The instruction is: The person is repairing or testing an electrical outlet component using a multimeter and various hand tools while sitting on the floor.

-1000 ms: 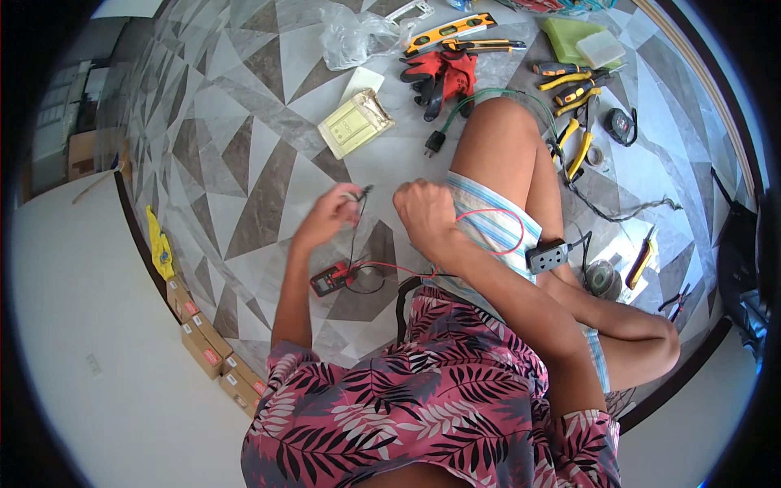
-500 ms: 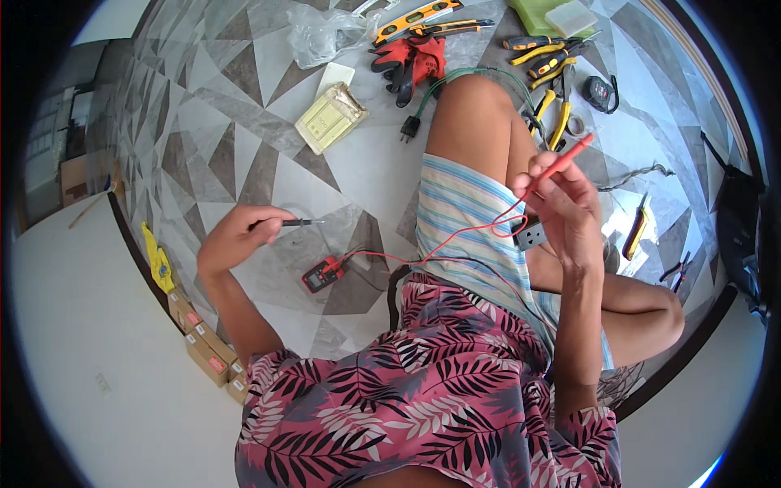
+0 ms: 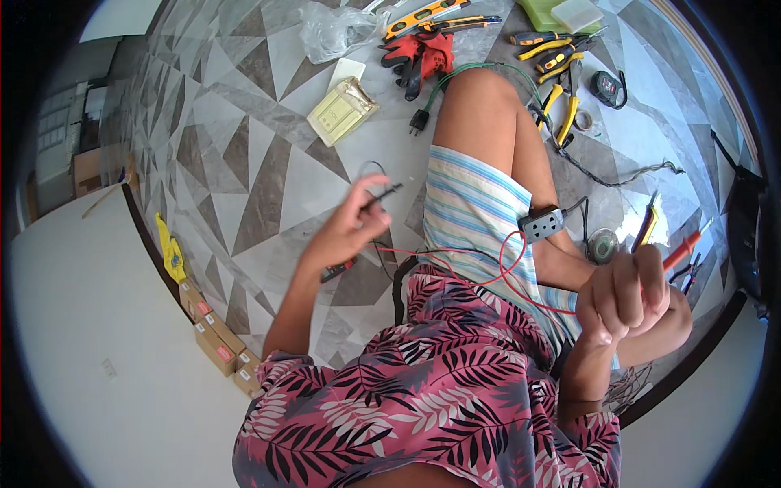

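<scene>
My left hand point(image 3: 348, 221) is closed on a black test probe point(image 3: 382, 196), held in the air over the floor. Fingers wrapped round it, my right hand point(image 3: 625, 299) grips a red test probe point(image 3: 682, 250) with its bare metal tip pointing up and right. A red lead point(image 3: 508, 272) runs from it across my striped shorts toward the small red and black multimeter point(image 3: 337, 270), which lies on the floor mostly hidden behind my left forearm. By my lower leg sits a dark grey socket outlet point(image 3: 542, 224) with a black cord.
Pliers point(image 3: 550, 104), screwdrivers point(image 3: 540, 37), a tape measure point(image 3: 608, 88) and tape roll point(image 3: 583, 120) lie ahead on the right. Red and black gloves point(image 3: 423, 58), a level point(image 3: 425, 18), a yellowish packet point(image 3: 342, 114) and a green plugged cord point(image 3: 419, 120) lie ahead. Cardboard boxes point(image 3: 215, 345) line the left wall.
My left hand has moved right and forward with the black probe, now covering part of the multimeter. My right hand has lowered to the right with the red probe, uncovering the socket outlet.
</scene>
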`<state>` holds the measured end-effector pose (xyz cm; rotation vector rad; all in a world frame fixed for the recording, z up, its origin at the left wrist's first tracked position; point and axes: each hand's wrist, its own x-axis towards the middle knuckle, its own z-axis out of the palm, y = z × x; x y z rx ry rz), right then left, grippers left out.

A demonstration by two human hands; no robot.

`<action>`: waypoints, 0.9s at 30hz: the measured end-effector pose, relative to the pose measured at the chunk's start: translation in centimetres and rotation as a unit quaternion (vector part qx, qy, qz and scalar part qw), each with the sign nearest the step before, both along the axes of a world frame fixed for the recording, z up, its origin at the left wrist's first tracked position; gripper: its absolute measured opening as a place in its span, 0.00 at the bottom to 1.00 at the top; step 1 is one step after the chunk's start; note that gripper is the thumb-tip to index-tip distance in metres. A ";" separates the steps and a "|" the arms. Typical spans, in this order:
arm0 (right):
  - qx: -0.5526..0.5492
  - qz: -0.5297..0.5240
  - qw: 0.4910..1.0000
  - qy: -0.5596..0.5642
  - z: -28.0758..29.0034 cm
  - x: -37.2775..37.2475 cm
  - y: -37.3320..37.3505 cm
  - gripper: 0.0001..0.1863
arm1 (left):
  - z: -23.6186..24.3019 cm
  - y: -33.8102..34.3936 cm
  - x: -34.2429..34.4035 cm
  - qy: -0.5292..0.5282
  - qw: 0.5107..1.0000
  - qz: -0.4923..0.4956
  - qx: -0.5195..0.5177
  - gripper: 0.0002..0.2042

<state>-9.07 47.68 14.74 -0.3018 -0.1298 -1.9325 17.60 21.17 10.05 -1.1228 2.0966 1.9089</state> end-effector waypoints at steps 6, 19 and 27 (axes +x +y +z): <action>0.215 0.133 0.945 0.209 1.2 5.8 -2.7 0.12 | 2.4 3.0 -1.3 0.146 0.986 -0.082 0.008 0.27; 0.318 -0.242 0.528 0.749 -6.1 8.8 -3.3 0.10 | 7.7 -4.6 7.1 0.342 0.891 0.261 0.143 0.21; 0.234 -0.159 0.372 0.884 -11.8 9.7 -4.2 0.07 | 9.1 -6.8 7.9 0.211 0.967 0.128 0.063 0.23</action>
